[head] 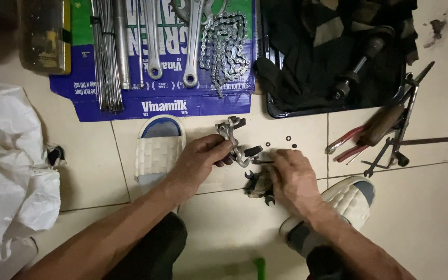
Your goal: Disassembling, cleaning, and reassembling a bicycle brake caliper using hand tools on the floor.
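My left hand (pixel 199 158) grips a silver bicycle brake caliper (pixel 233 139) with black pads, held just above the tiled floor. My right hand (pixel 290 176) pinches a small dark bolt or tool (pixel 262 162) against the caliper's lower end. Under my right hand lie dark metal parts and a small wrench (pixel 259 187). A few small washers (pixel 288 139) lie on the tile just beyond my right hand.
A flattened blue-and-green carton (pixel 151 103) holds spokes, crank arms (pixel 192 46) and a chain (pixel 224 46). A black tray (pixel 333 106) with a dark cloth and a hub axle is far right. Pliers and tools (pixel 385 140) lie right. A white plastic bag (pixel 6 166) sits left; white slippers flank my hands.
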